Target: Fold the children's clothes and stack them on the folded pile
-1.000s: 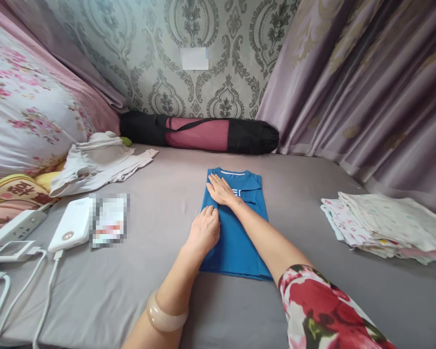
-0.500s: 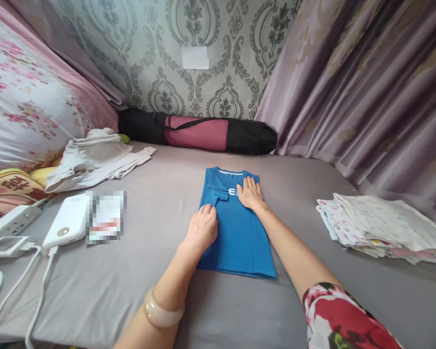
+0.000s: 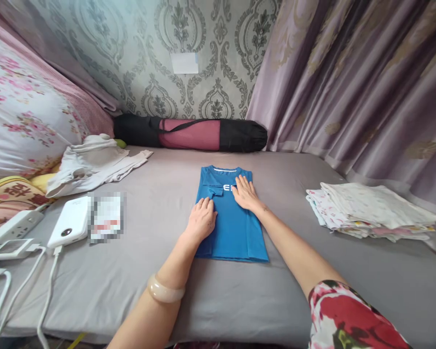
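A blue T-shirt [image 3: 230, 228] lies on the bed with its sides folded inward, its collar toward the wall and white lettering partly covered on its chest. One sleeve is turned in over the front, left of the lettering. My left hand [image 3: 202, 219], below a pale bangle, lies palm down on the left edge of the shirt, its fingers stretched toward the folded sleeve. On the upper right of the chest my right hand [image 3: 245, 193] rests flat, fingers extended, covering part of the lettering. Both hands touch the fabric without gripping it.
Folded light-coloured clothes [image 3: 370, 208] are stacked at the right. White crumpled clothing [image 3: 90, 162] lies at the left, above a white power bank [image 3: 70, 220], a blurred packet [image 3: 106, 218] and a power strip [image 3: 12, 232] with cables. A long black-and-pink bag [image 3: 191, 134] lies along the wall.
My left hand has gone from curled fingers at the shirt's left side to lying flatter on it. The folded sleeve lies flatter. My right hand stays on the chest; the view has shifted slightly.
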{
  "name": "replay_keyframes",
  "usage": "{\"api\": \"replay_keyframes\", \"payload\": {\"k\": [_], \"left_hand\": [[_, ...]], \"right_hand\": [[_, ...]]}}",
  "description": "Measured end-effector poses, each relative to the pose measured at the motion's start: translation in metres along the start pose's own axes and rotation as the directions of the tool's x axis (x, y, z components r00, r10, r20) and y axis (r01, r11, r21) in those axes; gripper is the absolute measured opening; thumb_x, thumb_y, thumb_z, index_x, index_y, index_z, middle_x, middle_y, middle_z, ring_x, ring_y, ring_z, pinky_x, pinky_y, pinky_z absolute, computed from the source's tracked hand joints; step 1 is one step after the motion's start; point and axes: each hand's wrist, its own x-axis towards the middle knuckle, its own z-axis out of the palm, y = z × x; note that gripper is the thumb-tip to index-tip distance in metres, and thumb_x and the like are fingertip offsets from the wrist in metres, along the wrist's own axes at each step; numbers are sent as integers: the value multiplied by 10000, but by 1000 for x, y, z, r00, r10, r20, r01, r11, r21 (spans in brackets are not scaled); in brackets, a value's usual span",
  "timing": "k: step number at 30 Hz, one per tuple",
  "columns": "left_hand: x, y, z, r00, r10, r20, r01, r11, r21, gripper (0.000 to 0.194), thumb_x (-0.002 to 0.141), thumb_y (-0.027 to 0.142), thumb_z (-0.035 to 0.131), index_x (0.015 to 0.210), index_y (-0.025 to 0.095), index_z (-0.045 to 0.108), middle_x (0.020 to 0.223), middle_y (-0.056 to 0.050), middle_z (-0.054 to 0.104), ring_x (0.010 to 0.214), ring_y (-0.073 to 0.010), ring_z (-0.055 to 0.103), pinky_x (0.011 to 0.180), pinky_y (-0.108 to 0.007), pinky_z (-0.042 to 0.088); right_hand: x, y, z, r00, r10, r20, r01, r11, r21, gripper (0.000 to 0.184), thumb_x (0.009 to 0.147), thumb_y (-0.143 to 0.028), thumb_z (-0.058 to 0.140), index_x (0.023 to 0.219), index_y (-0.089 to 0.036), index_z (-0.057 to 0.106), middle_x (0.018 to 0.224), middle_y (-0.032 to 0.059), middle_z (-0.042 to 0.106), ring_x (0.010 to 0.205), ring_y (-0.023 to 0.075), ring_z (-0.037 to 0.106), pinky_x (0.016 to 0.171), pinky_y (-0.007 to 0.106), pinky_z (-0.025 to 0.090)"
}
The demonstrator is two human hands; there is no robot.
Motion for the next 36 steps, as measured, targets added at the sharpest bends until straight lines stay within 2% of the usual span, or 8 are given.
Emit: {"api": "replay_keyframes", "payload": {"k": [7,12,16,19,22,25,30,36], "left_hand": [[-1,4,9,1000,-7,-3,7,1000,22,440,980,292,344,1355,89,453,1459,-222,435,1385,-306,371,1108,-504,331],[-4,4,3,999,5,49,-5,1000,-9,475,982,329,356,1381,78,419,1487,-229,392,1404,-311,341,1125,-516,307],[-20,-7,-19,987,100,126,-79,983,-166,556,972,421,384,1405,73,370,1437,-217,458,1363,-270,411,1110,-441,358],[-39,-16,-44,980,149,130,-100,942,-319,526,944,521,419,1330,167,453,1310,-137,577,1203,-233,557,1004,-384,462],[-58,-20,-66,943,251,217,-142,896,-420,433,882,552,533,1137,205,579,1125,-76,637,991,-198,624,858,-328,517],[-69,-22,-73,901,360,243,-228,869,-439,351,869,488,592,1083,210,612,1102,-67,615,989,-188,602,866,-315,502],[-71,-26,-65,875,422,236,-328,878,-349,267,928,295,502,1163,213,598,1145,-81,617,1063,-200,581,920,-336,488],[-74,-21,-67,839,446,312,-383,891,-242,452,800,43,424,1189,216,577,1182,-83,604,1111,-211,562,918,-332,504]], "right_hand": [[-58,-1,6,991,-129,43,129,992,7,655,993,-455,240,1533,-86,213,1610,145,81,1483,265,32,1190,479,91],[-95,-1,-2,974,-214,68,203,968,147,652,982,-459,307,1532,-119,220,1612,150,107,1484,256,56,1192,479,126],[-119,5,-16,961,-271,-63,278,926,254,503,966,-370,394,1415,-145,416,1496,165,376,1403,227,330,1137,416,307],[-140,9,-30,958,-267,-108,287,918,274,267,969,-302,414,1120,-208,613,1128,84,629,1065,187,599,958,360,470],[-162,8,-41,942,-333,-44,333,911,243,225,972,-275,438,900,-228,645,909,36,648,865,162,618,811,315,505],[-180,5,-47,910,-415,-13,411,897,163,148,936,-316,539,976,-229,651,971,54,647,931,190,605,832,343,504],[-194,-1,-54,872,-488,37,488,873,15,327,848,-332,666,1155,-236,610,1119,90,621,1001,235,596,816,382,533],[-198,-3,-52,854,-517,64,521,847,-111,214,908,-249,560,1113,-201,602,1135,108,620,1018,250,595,784,379,551]]}}
